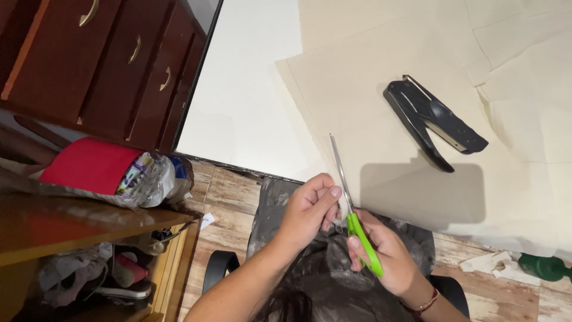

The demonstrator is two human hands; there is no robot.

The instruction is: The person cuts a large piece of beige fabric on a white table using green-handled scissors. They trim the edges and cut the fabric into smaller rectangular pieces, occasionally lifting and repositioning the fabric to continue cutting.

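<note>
- Head view: right hand [387, 256] grips green-handled scissors [351, 203], blades closed, at the near edge of the cream paper [381, 107].
- Left hand [307, 209] pinches something small beside the blades — a trimming step, it seems.
- Next move likely needs blades opened.

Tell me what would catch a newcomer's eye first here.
The green-handled scissors at bottom centre stand out, held in the right hand with blades pointing up over the cream paper, while the left hand pinches something small beside them. Next comes the black stapler lying on the paper at upper right.
</note>
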